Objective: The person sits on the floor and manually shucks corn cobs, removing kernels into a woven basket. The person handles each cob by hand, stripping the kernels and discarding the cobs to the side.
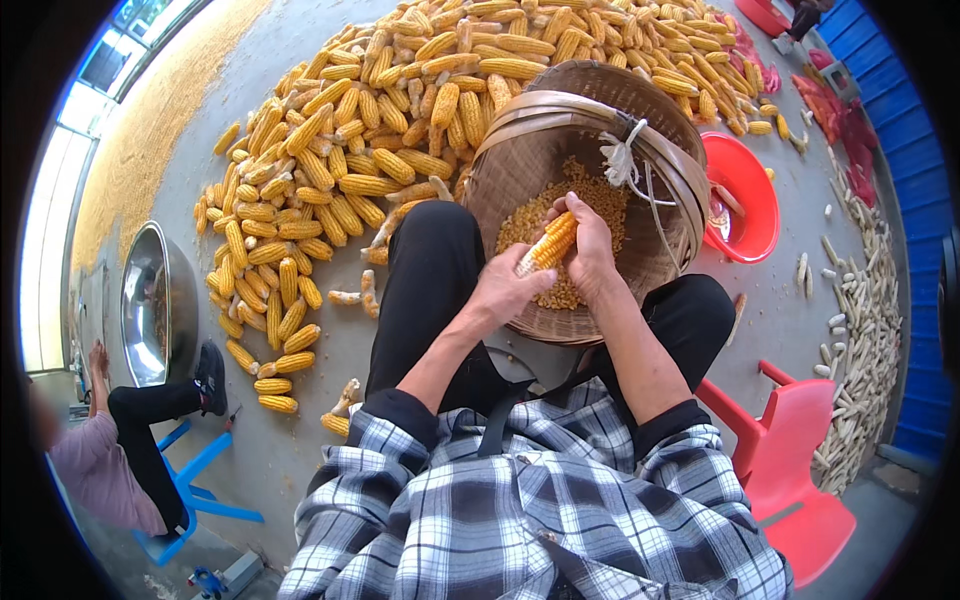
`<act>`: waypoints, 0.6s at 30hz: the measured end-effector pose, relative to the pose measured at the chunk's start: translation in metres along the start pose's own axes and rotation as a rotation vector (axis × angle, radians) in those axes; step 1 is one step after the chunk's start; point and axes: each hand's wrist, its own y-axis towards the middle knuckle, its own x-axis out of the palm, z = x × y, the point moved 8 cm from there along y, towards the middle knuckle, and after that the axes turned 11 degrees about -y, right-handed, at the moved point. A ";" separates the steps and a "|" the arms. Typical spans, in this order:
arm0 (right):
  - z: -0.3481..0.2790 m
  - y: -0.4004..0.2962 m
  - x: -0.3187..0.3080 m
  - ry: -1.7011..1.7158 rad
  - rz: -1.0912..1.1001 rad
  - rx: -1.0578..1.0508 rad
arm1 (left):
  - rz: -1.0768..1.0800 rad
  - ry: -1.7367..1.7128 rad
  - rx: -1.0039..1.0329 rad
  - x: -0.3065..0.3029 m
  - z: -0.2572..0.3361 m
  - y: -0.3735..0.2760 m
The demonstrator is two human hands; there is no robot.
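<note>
A corn cob [553,241], with yellow kernels on its upper part and a pale lower end, lies between my two hands. My left hand [512,285] grips the pale end. Around the kernel-covered upper part closes my right hand [585,236], its thumb near the tip. Both hands are above a woven bamboo basket [660,187], whose strip handle has a white cord knotted on it. Loose corn kernels [534,217] cover part of the basket's bottom, below the cob. The basket stands between my knees.
A large heap of corn cobs [322,172] spreads ahead and left. To the right are a red basin [761,202], a red plastic chair [787,450] and a pile of bare cobs [870,345]. On the left, a person [105,465] sits near a metal basin [146,307].
</note>
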 end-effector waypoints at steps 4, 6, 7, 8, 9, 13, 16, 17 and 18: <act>-0.001 -0.002 0.003 -0.223 -0.031 -0.032 | 0.076 -0.325 0.029 -0.024 0.023 -0.007; -0.016 -0.017 0.018 -0.253 -0.033 -0.071 | 0.140 -0.435 0.075 -0.037 0.030 -0.008; -0.019 -0.021 0.022 -0.268 -0.033 -0.091 | 0.163 -0.474 0.095 -0.040 0.034 -0.008; -0.017 -0.019 0.023 -0.277 -0.090 -0.100 | 0.196 -0.570 0.138 -0.042 0.041 -0.008; -0.019 -0.020 0.026 -0.286 -0.116 -0.111 | 0.228 -0.677 0.186 -0.042 0.046 -0.006; -0.018 -0.029 0.039 -0.356 -0.221 -0.124 | 0.237 -0.789 0.260 -0.042 0.064 -0.001; -0.010 -0.031 0.045 -0.500 -0.321 -0.098 | 0.195 -0.582 0.334 -0.047 0.068 -0.001; -0.015 -0.030 0.048 -0.559 -0.321 -0.174 | 0.210 -0.505 0.307 -0.048 0.067 -0.001; -0.019 -0.035 0.052 -0.618 -0.319 -0.243 | 0.229 -0.430 0.273 -0.045 0.067 -0.004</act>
